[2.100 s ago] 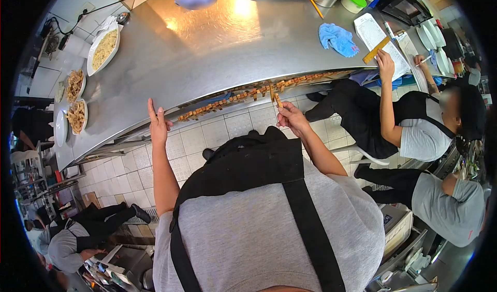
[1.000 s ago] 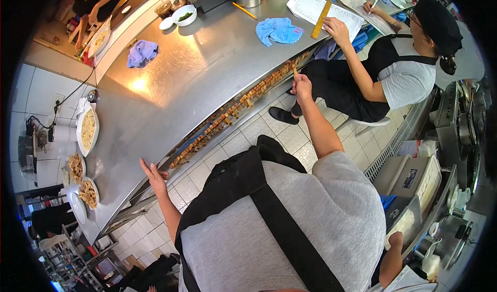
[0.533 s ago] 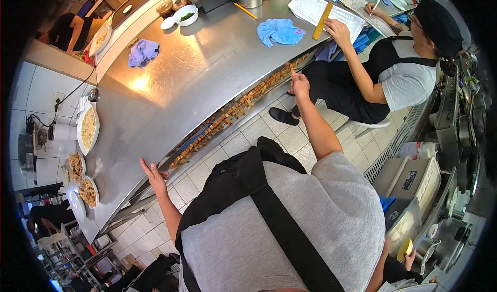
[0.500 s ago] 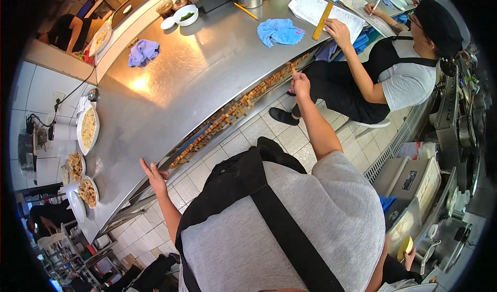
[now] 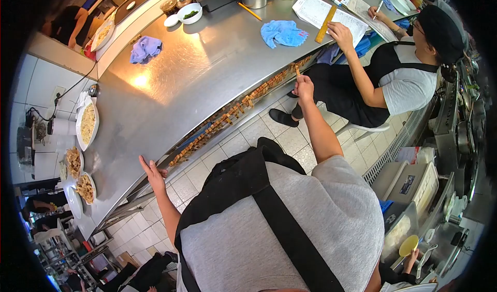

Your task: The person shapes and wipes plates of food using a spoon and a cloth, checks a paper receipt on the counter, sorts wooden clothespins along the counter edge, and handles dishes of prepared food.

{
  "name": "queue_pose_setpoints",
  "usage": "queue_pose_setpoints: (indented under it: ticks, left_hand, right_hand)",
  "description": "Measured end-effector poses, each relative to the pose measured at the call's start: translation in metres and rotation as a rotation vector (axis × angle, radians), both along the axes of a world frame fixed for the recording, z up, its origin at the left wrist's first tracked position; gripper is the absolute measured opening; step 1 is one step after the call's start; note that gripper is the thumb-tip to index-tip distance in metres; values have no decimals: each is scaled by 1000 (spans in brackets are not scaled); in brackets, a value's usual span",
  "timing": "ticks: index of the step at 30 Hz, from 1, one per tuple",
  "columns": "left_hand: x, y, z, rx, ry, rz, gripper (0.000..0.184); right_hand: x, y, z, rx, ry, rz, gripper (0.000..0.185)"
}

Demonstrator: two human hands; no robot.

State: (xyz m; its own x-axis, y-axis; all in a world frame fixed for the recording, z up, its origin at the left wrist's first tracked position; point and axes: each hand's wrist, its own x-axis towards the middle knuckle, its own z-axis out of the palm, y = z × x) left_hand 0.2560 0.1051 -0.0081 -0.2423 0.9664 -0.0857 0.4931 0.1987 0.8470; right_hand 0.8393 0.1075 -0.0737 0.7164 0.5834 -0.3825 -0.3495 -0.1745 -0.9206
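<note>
My right hand is closed around a small wooden clothespin, whose tip sticks up from my fingers close to the counter's front edge. Below that edge runs a long row of wooden clothespins, several with ends hanging down. My left hand rests at the counter edge near the row's left end, index finger stretched out, holding nothing. The steel counter spreads out ahead of both hands.
A seated co-worker writes on papers beside a yellow ruler. Blue cloth, purple cloth and a pencil lie on the counter. Plated food stands at left. Another person's hand holds a yellow bowl at lower right.
My right hand has shifted slightly, and more of the clothespin shows above the fingers. My left hand stays at the edge. The yellow bowl at lower right has turned and come further into view.
</note>
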Motion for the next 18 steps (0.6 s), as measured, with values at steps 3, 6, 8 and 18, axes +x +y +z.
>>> queue_pose_setpoints:
  ticks: [3, 6, 8, 18]
  left_hand:
    - [2, -1, 2, -1, 11, 12, 60]
    - [2, -1, 0, 31, 6, 11, 60]
    - [1, -2, 2, 4, 20, 12, 59]
    - [4, -2, 4, 3, -5, 16, 60]
  right_hand:
    - [5, 7, 6, 5, 3, 49, 17]
    - [8, 11, 2, 27, 41, 77, 15]
    - [9, 11, -2, 3, 45, 126, 14]
    - [21, 14, -19, -29, 50, 136, 21]
